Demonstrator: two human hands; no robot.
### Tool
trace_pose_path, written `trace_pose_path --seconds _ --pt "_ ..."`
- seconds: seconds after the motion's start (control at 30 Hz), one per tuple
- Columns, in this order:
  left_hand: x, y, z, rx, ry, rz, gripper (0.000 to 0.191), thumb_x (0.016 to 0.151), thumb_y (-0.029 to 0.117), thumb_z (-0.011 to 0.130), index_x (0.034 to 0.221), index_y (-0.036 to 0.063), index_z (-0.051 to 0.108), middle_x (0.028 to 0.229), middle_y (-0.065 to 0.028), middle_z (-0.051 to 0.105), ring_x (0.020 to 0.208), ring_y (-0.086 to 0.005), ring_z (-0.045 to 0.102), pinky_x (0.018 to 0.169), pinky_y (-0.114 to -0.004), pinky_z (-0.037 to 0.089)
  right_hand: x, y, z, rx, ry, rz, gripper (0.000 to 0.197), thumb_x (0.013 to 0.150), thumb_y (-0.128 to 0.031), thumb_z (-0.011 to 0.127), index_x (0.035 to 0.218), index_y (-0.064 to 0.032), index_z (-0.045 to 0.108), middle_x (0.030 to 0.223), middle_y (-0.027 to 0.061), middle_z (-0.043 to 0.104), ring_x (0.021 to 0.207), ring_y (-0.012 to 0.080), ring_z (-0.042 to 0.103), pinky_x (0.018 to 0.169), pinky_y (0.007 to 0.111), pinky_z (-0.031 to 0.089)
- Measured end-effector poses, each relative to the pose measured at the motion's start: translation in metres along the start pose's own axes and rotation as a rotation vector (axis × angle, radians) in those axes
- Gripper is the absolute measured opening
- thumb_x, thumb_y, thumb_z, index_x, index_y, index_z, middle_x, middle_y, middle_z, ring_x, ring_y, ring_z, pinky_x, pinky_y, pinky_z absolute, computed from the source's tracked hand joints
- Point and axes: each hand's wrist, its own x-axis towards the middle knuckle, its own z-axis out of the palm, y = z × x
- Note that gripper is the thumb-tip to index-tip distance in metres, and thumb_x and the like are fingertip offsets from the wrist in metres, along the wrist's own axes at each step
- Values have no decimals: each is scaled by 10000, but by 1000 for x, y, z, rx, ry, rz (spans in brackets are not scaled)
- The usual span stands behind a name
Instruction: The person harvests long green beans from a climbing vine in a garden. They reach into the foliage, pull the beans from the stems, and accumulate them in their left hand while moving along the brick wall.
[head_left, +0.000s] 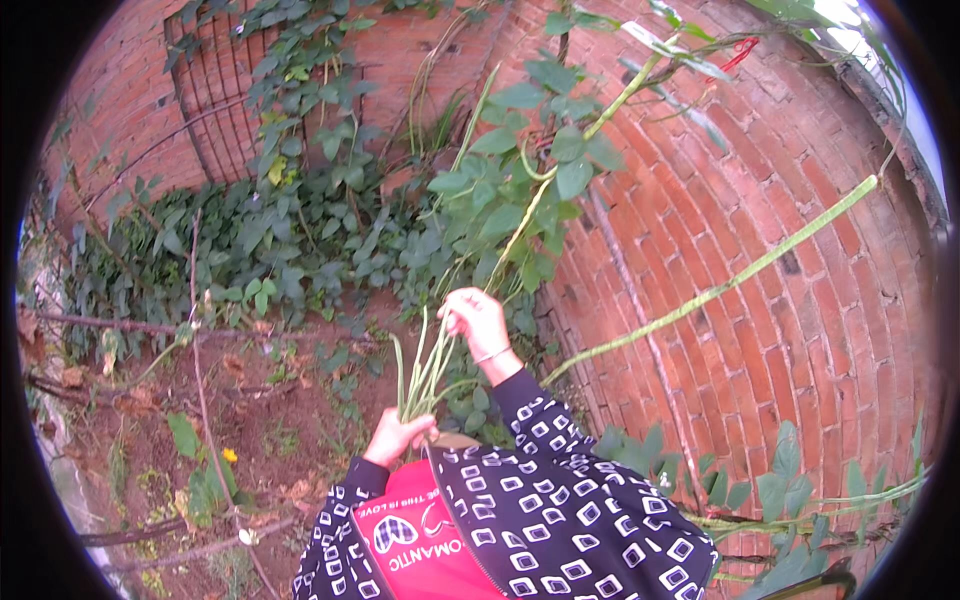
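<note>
My left hand (397, 436) is closed around the lower ends of a bunch of slender green long beans (424, 382), held in front of my jacket. The beans fan upward from that fist. My right hand (475, 324) is higher and to the right, its fingers pinched at the top of the bunch on a long bean (448, 334); the fingertips are partly hidden. Just above the right hand hangs a yellowish long bean (523, 225) among leaves. A thick green long bean (705, 296) slants across the right side, close to the camera.
A red brick wall (757, 330) rises on the right, with a thin pole (637, 300) leaning on it. Climbing bean vines (270, 232) cover the ground and the far wall. Dry sticks (196, 315) cross over bare soil (262, 420) at left. Red string (739, 58) is tied up high.
</note>
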Motion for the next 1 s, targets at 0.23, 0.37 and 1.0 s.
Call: trace_pose_path --seconds 0.23,0.37,1.0 --pt "-22 -7 -8 -23 5 70 152 864 140 623 924 3 648 703 -39 658 532 -51 518 489 -187 401 -26 4 -8 98 -9 -41 126 919 -137 558 926 -14 588 838 117 665 589 107 587 525 222 479" --pt "-26 -25 -15 -123 91 81 173 884 161 602 941 1 637 755 -62 664 561 -64 534 526 -205 421 -43 22 -15 -67 138 -17 155 931 -177 546 960 -34 599 913 77 652 661 103 600 571 219 490" --pt "-7 -37 -58 -1016 455 286 248 982 295 471 839 95 501 705 -22 493 812 -193 529 792 -348 429 -113 155 47 -931 -845 260 395 798 -279 676 1037 -9 516 898 213 617 842 390 609 724 408 485"
